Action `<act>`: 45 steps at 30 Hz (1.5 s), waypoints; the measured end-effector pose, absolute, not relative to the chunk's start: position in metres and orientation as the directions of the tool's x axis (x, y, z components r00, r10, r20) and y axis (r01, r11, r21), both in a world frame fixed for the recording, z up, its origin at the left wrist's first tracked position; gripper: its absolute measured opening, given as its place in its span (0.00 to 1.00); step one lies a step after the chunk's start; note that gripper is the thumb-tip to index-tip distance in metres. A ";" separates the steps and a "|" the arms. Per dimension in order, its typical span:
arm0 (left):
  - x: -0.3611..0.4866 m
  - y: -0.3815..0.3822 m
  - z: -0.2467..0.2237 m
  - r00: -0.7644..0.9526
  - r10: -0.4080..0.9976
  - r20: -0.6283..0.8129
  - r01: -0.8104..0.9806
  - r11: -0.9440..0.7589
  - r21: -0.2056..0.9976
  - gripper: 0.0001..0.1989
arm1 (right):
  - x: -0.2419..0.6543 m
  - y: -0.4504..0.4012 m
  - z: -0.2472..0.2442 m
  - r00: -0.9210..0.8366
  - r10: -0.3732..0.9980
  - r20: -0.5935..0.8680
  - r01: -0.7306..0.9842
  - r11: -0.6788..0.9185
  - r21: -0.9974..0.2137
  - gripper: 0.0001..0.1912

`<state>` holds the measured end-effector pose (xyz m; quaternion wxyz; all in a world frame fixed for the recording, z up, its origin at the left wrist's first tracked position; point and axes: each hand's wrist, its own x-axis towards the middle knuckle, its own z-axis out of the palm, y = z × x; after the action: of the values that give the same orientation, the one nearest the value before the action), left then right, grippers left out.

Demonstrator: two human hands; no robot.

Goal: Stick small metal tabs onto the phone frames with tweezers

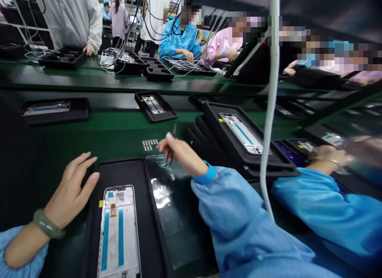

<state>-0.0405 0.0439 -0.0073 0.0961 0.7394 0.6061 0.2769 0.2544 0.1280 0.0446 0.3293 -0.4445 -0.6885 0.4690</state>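
Observation:
My right hand (pixel 176 150) is closed on a pair of dark tweezers (pixel 171 148), beside rows of small pale stickers (pixel 149 144) on the green bench. Fingers stretched and apart, my left hand (pixel 73 190) is held by the left edge of a black tray (pixel 149 214) and grips nothing. Lying in that tray is a silver phone frame (pixel 115 242) with two blue strips, a small orange flex piece and a yellow tab at its upper left. Its lower end runs out of view.
Stacked black trays (pixel 209 138) stand at the right, the top one bearing another phone frame (pixel 243 134). A white cable (pixel 270 110) hangs down in front. More trays (pixel 155 106) sit along the back. A co-worker's blurred hands (pixel 331 156) are at far right; several people work beyond.

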 end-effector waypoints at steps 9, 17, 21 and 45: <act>0.070 0.090 0.015 0.683 0.724 0.096 0.702 -0.687 0.187 0.26 | 0.248 0.180 -0.025 0.027 0.992 -0.122 0.041 -0.123 -0.992 0.15; 0.098 0.095 -0.010 0.676 0.730 0.095 0.715 -0.682 0.156 0.29 | 0.244 0.184 -0.035 0.017 0.992 -0.125 0.102 -0.126 -0.987 0.12; 0.097 0.094 -0.009 0.679 0.728 0.093 0.712 -0.684 0.158 0.29 | 0.243 0.186 -0.038 0.034 0.992 -0.119 0.135 -0.122 -0.983 0.13; 0.098 0.095 -0.011 0.670 0.735 0.107 0.714 -0.677 0.179 0.27 | 0.235 0.192 -0.027 0.081 0.957 -0.277 0.088 -0.284 -0.955 0.11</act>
<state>0.0975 0.0954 -0.0108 0.0609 0.9118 0.3971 0.0852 0.2346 0.1915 -0.0266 0.4151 -0.6068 -0.4309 0.5233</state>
